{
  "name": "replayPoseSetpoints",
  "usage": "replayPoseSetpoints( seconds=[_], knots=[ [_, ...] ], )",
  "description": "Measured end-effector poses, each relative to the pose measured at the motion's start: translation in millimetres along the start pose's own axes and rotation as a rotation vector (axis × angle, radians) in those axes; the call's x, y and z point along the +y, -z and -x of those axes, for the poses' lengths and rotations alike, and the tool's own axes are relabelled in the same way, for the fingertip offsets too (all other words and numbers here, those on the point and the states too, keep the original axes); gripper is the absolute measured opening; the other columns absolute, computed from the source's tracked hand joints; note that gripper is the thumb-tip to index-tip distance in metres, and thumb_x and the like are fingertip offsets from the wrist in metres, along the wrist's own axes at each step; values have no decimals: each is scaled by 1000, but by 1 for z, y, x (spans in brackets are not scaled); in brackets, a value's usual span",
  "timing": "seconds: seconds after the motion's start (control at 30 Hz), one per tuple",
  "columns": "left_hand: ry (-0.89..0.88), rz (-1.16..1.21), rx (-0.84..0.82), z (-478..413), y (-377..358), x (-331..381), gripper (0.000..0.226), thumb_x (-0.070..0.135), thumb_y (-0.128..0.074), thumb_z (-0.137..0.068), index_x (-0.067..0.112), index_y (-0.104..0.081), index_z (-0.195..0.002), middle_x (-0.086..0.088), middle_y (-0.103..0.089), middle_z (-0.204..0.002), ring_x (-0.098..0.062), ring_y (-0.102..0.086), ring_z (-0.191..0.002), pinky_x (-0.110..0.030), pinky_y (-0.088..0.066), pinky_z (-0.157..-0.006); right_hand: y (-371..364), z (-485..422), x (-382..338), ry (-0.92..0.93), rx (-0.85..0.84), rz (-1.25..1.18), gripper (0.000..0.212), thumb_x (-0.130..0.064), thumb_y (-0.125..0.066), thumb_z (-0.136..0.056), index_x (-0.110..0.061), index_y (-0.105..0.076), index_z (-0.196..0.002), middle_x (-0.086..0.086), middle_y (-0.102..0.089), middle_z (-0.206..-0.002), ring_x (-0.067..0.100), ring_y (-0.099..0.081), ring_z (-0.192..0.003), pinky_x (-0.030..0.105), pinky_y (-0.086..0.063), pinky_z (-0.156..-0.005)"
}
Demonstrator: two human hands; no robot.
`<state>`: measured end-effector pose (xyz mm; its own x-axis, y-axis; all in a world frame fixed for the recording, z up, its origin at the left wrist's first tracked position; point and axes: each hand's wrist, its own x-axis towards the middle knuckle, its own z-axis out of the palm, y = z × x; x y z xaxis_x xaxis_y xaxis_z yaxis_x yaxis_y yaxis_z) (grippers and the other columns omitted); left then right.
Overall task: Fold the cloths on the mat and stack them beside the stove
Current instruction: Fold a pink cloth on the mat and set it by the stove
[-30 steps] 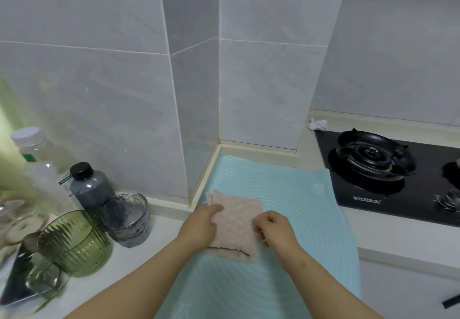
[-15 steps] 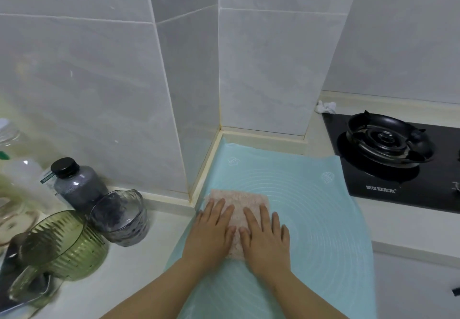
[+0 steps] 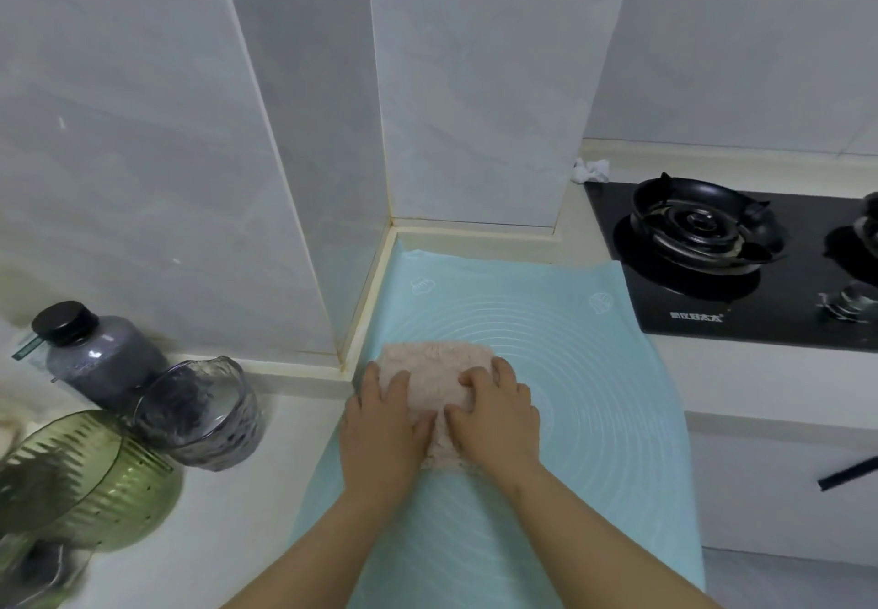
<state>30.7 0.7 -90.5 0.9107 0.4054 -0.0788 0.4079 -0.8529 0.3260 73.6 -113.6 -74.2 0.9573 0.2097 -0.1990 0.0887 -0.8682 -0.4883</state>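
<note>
We hold the pink cloth (image 3: pixel 434 363) down, likely to set its fold.
It lies at the mat's (image 3: pixel 570 371) nine o'clock; our right hand (image 3: pixel 496 416) grasps it with curled fingers; the left hand's (image 3: pixel 382 425) grip we cannot tell.

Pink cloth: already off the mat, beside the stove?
No, the pink cloth lies on the teal mat under the left hand and right hand, apart from the stove.

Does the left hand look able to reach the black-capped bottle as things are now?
Probably yes. The left hand lies flat on the pink cloth, gripping nothing; but the grey glass jug stands before the black-capped bottle, so it must reach over.
</note>
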Motion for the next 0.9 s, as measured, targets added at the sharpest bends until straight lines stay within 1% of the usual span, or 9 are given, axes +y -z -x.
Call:
replayPoseSetpoints(
  seconds=[0.1,0.23,0.37,0.47,0.57,0.63,0.7,0.77,0.9],
  knots=[
    [164,333,-55,-6,11,2,72,35,-64,-82,18,-29,-141,-11,-39,-140,-30,-44,-123,-33,-37,-95,5,2,-3,-175,-11,-280,54,-26,-59,-82,-15,-34,-128,8,-35,-132,26,-50,-105,37,-47,-84],
    [278,655,-192,-9,24,7,80,22,-73,-78,13,-25,-141,-9,-46,-136,-30,-48,-121,-30,-40,-87,18,-1,5,-341,-121,-530,58,-27,-67,-80,-5,-34,-121,3,-50,-95,17,-55,-79,33,-52,-66],
    [340,1007,-343,-11,28,15,83,23,-76,-77,18,-26,-143,-8,-42,-140,-28,-49,-113,-40,-49,-86,36,7,24,-438,-201,-942,40,-16,-71,-80,1,-55,-112,13,-64,-97,25,-64,-84,30,-55,-64],
    [284,1196,-471,-7,32,37,83,20,-64,-88,39,-9,-147,-5,-31,-149,-31,-50,-118,-45,-51,-87,56,18,51,-474,-255,-1293,26,-8,-64,-85,0,-59,-109,18,-68,-96,27,-67,-80,32,-57,-61],
    [140,1169,-586,1,30,72,73,15,-55,-93,49,-14,-143,-4,-32,-148,-29,-54,-114,-40,-53,-85,78,32,83,-484,-230,-1427,23,-6,-57,-87,-1,-61,-110,20,-70,-96,28,-69,-76,33,-57,-57],
    [30,1099,-634,7,24,105,52,11,-49,-96,41,-37,-137,-4,-43,-141,-23,-58,-108,-30,-54,-79,94,45,108,-479,-152,-1458,23,-5,-55,-89,-2,-61,-111,20,-70,-100,28,-70,-77,33,-58,-59],
    [-35,1048,-679,20,15,142,30,9,-47,-96,30,-59,-115,-7,-57,-128,-20,-61,-98,-23,-52,-73,114,62,137,-482,-76,-1459,22,-7,-54,-90,-5,-60,-112,19,-69,-103,28,-68,-82,34,-58,-63],
    [-63,1012,-717,36,1,181,21,12,-50,-95,27,-65,-97,-9,-64,-118,-23,-61,-99,-30,-50,-82,135,87,168,-505,0,-1415,20,-13,-55,-91,-12,-59,-111,13,-69,-101,26,-67,-83,34,-58,-63],
    [-137,988,-821,84,-32,263,20,24,-72,-80,31,-65,-97,-7,-65,-116,-25,-60,-109,-38,-45,-101,179,143,246,-527,99,-1289,17,-30,-55,-93,-25,-57,-108,4,-68,-103,20,-66,-87,32,-56,-61]
  ],
)
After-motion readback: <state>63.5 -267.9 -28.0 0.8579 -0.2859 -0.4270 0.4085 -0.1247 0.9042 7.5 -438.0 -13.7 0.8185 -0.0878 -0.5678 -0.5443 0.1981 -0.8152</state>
